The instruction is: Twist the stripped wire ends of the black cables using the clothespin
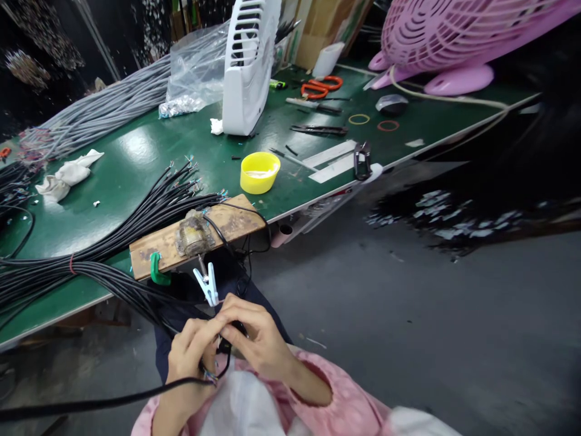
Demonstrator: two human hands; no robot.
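Both hands met just below the wooden block (197,233) clamped at the tabletop (136,157) edge. The left hand (188,357) pinched the stripped end of a black cable (91,402); the right hand's (254,339) fingers (231,312) closed narrowly on it too. Keeping the cable taut near the clothespin (206,283) seemed wise, so the thin wires would not splay.

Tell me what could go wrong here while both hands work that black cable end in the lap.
The black cable trails off left from the left hand; a tug could pull it loose. The right hand works close under the white clip, which might snag the loop. The cable bundle overhangs the table edge and may slide.
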